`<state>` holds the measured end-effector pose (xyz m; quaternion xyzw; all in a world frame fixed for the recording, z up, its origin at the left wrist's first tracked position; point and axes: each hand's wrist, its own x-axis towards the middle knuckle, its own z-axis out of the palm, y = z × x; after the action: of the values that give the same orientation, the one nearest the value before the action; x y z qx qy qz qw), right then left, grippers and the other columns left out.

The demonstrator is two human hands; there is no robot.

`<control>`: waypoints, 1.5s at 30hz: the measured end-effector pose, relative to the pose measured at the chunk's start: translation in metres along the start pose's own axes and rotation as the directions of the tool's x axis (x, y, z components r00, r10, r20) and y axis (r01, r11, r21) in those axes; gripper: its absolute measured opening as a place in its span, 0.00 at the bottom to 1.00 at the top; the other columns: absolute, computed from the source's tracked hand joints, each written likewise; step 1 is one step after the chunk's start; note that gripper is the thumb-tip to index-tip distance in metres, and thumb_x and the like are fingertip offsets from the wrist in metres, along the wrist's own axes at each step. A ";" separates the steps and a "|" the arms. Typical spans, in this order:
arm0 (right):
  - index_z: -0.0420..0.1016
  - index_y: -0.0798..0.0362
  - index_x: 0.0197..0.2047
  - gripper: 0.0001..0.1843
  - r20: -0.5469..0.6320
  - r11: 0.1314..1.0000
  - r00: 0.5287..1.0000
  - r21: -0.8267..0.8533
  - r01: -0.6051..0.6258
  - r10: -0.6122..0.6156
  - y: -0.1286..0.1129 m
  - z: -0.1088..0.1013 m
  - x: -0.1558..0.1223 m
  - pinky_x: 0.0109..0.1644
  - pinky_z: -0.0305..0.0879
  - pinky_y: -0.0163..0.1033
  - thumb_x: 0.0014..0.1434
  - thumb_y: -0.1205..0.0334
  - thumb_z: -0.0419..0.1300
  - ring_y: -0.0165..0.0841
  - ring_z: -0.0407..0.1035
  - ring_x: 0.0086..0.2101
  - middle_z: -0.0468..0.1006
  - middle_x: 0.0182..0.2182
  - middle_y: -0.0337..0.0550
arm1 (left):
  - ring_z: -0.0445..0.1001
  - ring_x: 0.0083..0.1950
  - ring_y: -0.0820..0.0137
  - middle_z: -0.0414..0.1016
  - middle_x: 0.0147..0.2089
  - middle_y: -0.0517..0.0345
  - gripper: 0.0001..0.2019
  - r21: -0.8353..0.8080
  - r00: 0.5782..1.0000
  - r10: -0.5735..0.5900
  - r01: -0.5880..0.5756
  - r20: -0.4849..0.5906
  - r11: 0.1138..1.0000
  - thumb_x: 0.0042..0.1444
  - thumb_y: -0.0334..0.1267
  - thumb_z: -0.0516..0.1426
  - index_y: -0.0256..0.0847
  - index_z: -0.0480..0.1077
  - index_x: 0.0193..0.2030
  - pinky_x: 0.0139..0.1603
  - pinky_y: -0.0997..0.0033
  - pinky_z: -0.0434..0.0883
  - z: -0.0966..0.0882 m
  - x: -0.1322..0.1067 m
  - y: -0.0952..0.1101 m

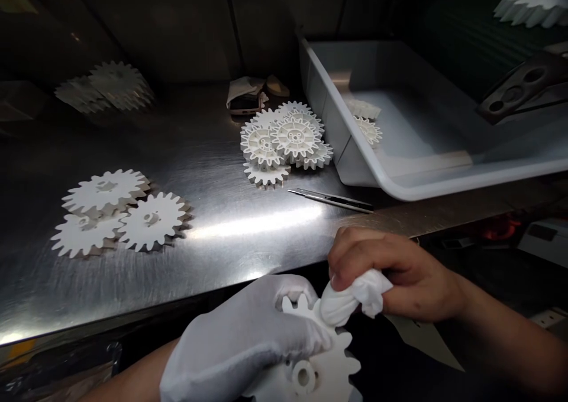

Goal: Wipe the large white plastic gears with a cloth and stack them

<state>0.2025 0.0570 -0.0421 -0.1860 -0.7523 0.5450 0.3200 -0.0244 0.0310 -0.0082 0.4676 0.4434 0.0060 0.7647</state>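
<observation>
White gear hangs just off the front edge of the worktop, clamped by the fingers of the gloved left hand. Fingers of the bare right hand clench a wadded cloth against its toothed rim.

A head-worn camera looks forward and down, close over left hand and right hand, across the steel table.

Bare table lies open ahead of the left hand. Beyond the right hand, tweezers, a gear pile and a tray block the way.
</observation>
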 end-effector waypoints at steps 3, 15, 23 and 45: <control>0.75 0.60 0.44 0.13 0.022 0.986 0.991 -0.097 0.133 -0.131 -0.003 0.009 0.001 0.43 0.67 0.41 0.64 0.59 0.55 0.35 0.70 0.38 0.76 0.36 0.51 | 0.53 0.28 0.74 0.54 0.24 0.65 0.11 -0.088 0.996 0.060 -0.054 0.071 0.995 0.46 0.38 0.57 0.38 0.59 0.21 0.26 0.74 0.52 -0.001 0.000 0.005; 0.73 0.57 0.47 0.11 0.052 0.948 0.998 -0.314 0.046 -0.031 0.002 0.008 -0.006 0.43 0.66 0.42 0.63 0.66 0.54 0.35 0.69 0.39 0.76 0.37 0.49 | 0.59 0.29 0.74 0.61 0.27 0.64 0.05 -0.100 0.996 0.039 -0.031 0.081 0.995 0.47 0.32 0.57 0.38 0.63 0.25 0.30 0.74 0.59 -0.004 -0.007 0.010; 0.72 0.50 0.42 0.08 -0.191 0.980 0.964 -0.032 -0.194 0.185 -0.002 0.012 -0.024 0.37 0.64 0.37 0.58 0.67 0.61 0.34 0.68 0.35 0.72 0.35 0.42 | 0.63 0.32 0.72 0.66 0.31 0.64 0.08 -0.111 0.985 -0.172 0.173 0.014 0.979 0.48 0.36 0.60 0.39 0.67 0.35 0.31 0.74 0.61 -0.001 -0.006 0.004; 0.72 0.54 0.39 0.06 0.015 0.936 0.942 -0.125 -0.330 0.334 0.004 0.018 -0.019 0.38 0.61 0.36 0.57 0.72 0.57 0.31 0.67 0.33 0.72 0.33 0.41 | 0.61 0.33 0.71 0.63 0.31 0.62 0.09 -0.048 0.998 -0.029 0.031 0.047 0.998 0.47 0.39 0.58 0.39 0.65 0.33 0.32 0.72 0.61 -0.001 -0.003 0.001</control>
<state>0.2042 0.0339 -0.0547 -0.3195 -0.7472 0.5480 0.1981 -0.0266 0.0307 -0.0054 0.4422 0.4323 -0.0058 0.7858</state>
